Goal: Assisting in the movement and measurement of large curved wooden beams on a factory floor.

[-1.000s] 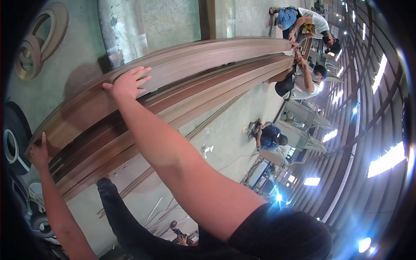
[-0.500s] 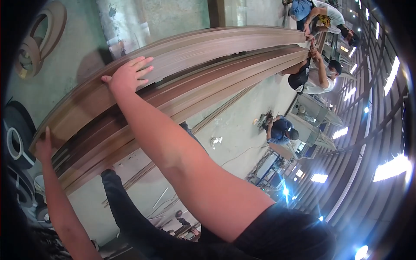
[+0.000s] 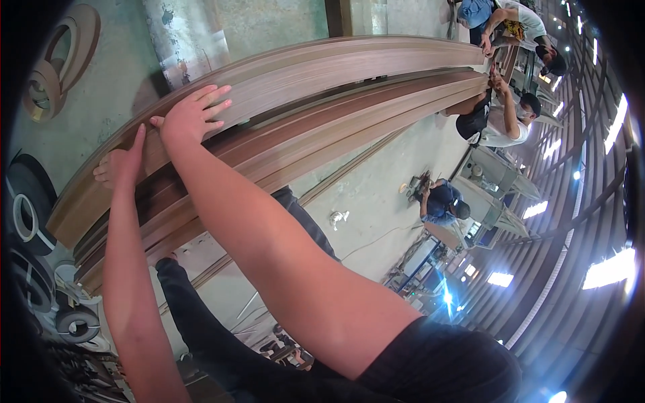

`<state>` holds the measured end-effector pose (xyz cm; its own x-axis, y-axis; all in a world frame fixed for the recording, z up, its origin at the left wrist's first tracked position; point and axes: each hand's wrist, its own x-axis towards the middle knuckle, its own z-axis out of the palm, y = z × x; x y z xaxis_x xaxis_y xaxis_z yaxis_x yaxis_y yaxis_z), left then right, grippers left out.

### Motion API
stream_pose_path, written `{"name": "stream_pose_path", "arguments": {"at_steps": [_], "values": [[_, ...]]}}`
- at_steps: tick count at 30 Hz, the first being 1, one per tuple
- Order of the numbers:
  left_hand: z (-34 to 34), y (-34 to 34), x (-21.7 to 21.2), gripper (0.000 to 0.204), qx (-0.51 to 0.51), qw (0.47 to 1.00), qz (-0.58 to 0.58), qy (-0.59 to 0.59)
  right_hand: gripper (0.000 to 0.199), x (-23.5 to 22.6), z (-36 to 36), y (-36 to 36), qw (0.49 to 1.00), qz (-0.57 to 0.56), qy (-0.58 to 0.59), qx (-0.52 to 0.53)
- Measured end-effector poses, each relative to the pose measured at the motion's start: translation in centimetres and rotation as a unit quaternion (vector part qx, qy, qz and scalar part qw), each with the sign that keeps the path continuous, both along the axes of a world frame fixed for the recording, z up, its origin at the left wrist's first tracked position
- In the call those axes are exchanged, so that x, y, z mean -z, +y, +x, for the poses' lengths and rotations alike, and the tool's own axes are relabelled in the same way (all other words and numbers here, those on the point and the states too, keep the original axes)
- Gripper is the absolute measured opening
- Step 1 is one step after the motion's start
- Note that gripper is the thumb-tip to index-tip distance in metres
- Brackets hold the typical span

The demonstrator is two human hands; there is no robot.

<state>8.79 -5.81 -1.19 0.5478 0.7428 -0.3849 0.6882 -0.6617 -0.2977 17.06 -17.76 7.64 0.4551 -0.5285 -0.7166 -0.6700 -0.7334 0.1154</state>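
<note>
Fingers of the right hand (image 3: 191, 117) spread flat on the top plank (image 3: 322, 70) of the long board stack (image 3: 302, 134), left hand (image 3: 121, 164) gripping its near edge — likely squaring the planks, which next needs an even push.

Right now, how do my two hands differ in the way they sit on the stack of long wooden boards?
The right hand lies flat on the top board, its fingers spread, while the left hand sits lower, nearer the end of the boards, thumb pointing up. Both are bare and touch the same stack.
</note>
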Motion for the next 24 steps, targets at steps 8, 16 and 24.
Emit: {"name": "stream_pose_path", "arguments": {"at_steps": [8,16,24], "values": [[2.0,0.7,-2.9,0.116,-0.012,0.978,-0.154,0.142,0.128,-1.4,-1.3,-4.1,0.988,0.098,0.000,-0.122],[2.3,0.0,-4.0,0.148,-0.089,0.976,-0.168,0.103,0.104,-2.0,0.6,-19.7,0.939,-0.020,-0.095,-0.328],[1.9,-0.1,-4.8,0.130,0.032,0.991,-0.101,0.083,0.111,-1.1,-0.2,-18.9,0.948,-0.045,-0.028,-0.314]]}}
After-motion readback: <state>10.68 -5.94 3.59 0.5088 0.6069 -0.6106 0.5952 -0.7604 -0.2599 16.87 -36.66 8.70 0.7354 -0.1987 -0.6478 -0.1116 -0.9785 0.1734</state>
